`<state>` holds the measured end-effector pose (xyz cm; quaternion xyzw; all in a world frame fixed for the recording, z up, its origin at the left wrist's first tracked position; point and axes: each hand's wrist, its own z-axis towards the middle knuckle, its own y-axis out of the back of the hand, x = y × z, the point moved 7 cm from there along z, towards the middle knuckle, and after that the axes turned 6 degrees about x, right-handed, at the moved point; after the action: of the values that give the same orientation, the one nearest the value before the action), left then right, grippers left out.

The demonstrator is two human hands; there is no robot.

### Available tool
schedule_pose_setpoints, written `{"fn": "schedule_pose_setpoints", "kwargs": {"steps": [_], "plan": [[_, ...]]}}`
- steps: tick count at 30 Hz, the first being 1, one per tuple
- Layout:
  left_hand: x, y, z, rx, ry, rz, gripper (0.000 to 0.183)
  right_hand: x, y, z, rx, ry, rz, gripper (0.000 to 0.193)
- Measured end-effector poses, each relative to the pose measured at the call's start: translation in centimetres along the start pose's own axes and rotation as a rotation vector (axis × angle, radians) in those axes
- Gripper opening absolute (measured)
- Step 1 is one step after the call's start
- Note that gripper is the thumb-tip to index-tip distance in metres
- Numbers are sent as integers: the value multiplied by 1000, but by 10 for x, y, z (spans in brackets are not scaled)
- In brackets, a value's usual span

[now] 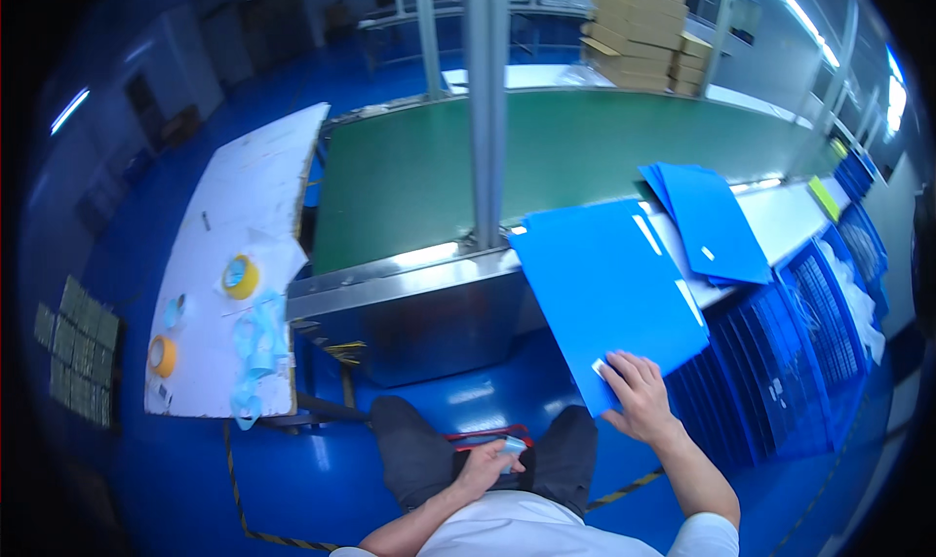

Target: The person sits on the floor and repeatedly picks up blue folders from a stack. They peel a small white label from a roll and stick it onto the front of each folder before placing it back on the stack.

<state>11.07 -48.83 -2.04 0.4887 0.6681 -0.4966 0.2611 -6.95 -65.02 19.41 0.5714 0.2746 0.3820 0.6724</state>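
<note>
My right hand (639, 391) grips the near corner of a large blue plastic sheet (604, 294) that slants off the edge of the green conveyor belt (575, 157). My left hand (487, 464) rests in my lap, closed on a small light-blue object (514, 447) above a red-edged item (487, 435) on my dark trousers. A second stack of blue sheets (712, 220) lies further right on the white ledge.
A white side table (239, 264) at left carries yellow tape rolls (240, 276), another roll (162, 355) and pale blue scraps. A metal post (486, 108) rises from the conveyor. Blue crates (809, 333) stand at right, cardboard boxes (639, 25) behind.
</note>
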Motion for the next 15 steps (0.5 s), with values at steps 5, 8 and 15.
{"fn": "schedule_pose_setpoints", "kwargs": {"steps": [5,8,15], "plan": [[1,-2,3,49,-1,56,21,7,16,3,-98,70,55,57],[2,1,4,48,-12,62,21,5,46,9,-243,103,27,47],[6,-1,9,30,-9,79,29,-84,144,-10,-963,4,84,28]]}}
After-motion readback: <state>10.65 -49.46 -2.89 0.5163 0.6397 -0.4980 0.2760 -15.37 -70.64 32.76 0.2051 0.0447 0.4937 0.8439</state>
